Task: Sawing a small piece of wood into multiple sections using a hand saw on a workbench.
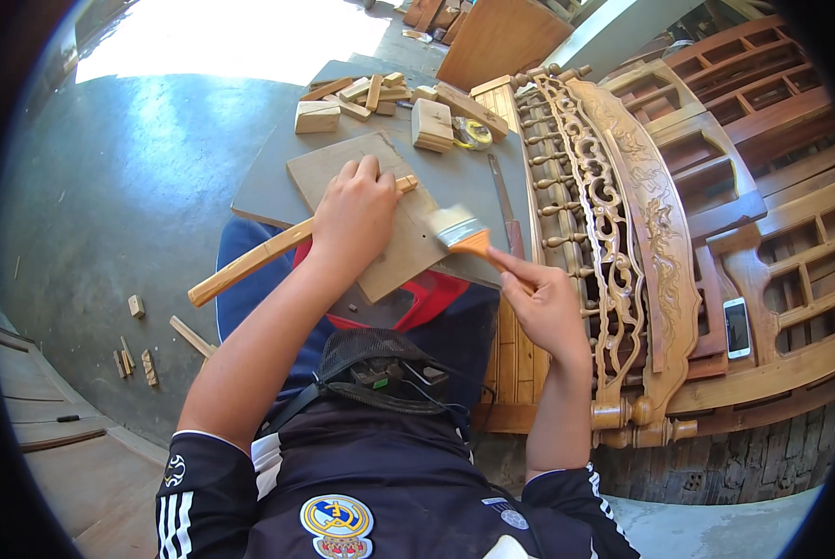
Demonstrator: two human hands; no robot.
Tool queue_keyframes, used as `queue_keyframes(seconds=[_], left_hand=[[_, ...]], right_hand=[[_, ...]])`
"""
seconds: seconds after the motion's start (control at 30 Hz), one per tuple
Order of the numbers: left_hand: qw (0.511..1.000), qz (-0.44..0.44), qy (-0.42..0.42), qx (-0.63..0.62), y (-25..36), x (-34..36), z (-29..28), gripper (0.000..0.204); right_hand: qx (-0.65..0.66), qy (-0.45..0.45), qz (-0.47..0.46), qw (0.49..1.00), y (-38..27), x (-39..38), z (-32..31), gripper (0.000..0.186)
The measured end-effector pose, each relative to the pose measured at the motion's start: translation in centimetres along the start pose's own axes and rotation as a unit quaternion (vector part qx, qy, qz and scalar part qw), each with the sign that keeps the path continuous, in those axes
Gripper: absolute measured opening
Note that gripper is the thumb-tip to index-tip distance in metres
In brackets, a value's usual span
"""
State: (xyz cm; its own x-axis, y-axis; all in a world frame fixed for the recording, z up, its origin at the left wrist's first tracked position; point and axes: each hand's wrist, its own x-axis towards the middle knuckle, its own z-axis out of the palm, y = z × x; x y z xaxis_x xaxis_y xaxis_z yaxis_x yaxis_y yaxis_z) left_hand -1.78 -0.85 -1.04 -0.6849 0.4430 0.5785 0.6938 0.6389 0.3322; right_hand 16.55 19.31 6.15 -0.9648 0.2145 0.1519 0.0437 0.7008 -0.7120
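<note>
My left hand [354, 210] is closed around a long, narrow wooden stick [252, 262], which slants from lower left to upper right. Beneath that hand lies a flat wooden board [394, 270] on the grey tabletop. In my right hand [546, 307] is a paintbrush [469, 241] with an orange handle, a metal band and pale bristles. The bristles are smeared by motion and sit over the board's right edge, to the right of the stick's upper end. Whether they touch the board I cannot tell.
Wood blocks [317, 116], a yellow tape measure [473, 133] and a long file-like tool [504, 200] lie on the grey table [273, 172]. Carved wooden panels [655, 224] stand close on the right, a phone [736, 328] resting there. Wood scraps [149, 366] are on the floor.
</note>
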Motion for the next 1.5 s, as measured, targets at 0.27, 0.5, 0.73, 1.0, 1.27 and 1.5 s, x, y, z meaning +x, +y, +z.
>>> queue_keyframes(seconds=[0.27,0.5,0.73,1.0,1.27,1.5], left_hand=[[1.000,0.004,-0.001,-0.004,0.2,0.1,-0.1,0.019],[1.000,0.002,0.009,-0.008,-0.1,-0.2,-0.1,0.019],[1.000,0.018,0.000,-0.021,0.0,0.1,-0.2,0.019],[1.000,0.013,-0.003,-0.027,0.2,0.1,-1.2,0.016],[0.994,0.055,-0.038,-0.085,-0.1,0.3,-1.6,0.016],[0.994,0.059,-0.048,-0.077,-0.3,0.3,-1.5,0.017]], right_hand=[[-0.047,-0.004,0.077,0.996,-0.2,0.9,0.2,0.037],[0.058,-0.067,-0.016,0.996,-0.2,0.2,0.2,0.032],[0.009,-0.045,0.137,0.989,-1.5,2.4,0.1,0.031],[-0.017,0.047,0.049,0.998,3.5,4.0,0.9,0.031],[-0.080,0.026,0.031,0.996,5.2,4.1,-1.3,0.040],[-0.226,0.172,0.037,0.958,8.4,2.1,0.0,0.048]])
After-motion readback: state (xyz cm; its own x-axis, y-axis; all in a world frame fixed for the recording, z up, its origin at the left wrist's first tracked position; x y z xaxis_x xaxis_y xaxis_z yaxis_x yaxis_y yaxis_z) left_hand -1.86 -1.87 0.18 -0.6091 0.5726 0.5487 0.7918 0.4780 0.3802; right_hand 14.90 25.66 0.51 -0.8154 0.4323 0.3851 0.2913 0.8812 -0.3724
